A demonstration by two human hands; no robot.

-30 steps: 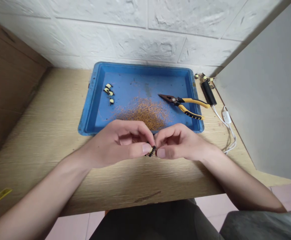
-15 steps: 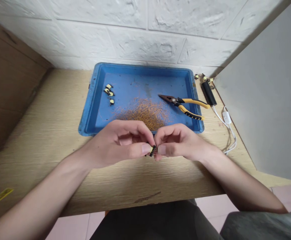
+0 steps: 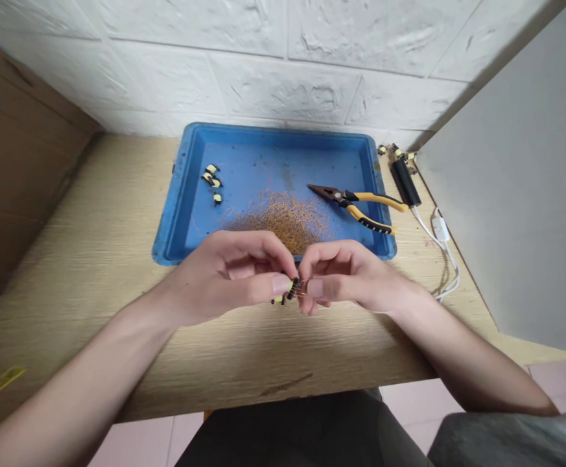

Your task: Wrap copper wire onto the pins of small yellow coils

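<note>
Left hand (image 3: 224, 275) pinching small black-and-yellow coil bobbin (image 3: 287, 290) between fingers, above pale wood worktop (image 3: 83, 272); right hand (image 3: 345, 275) curling fingers just beside it, hold unclear. Bobbin probably light, fragile: gripping body, sparing pins.

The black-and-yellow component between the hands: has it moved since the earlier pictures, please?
Yes, the component has shifted slightly left in view, judged against the blue tray's front rim.
</note>
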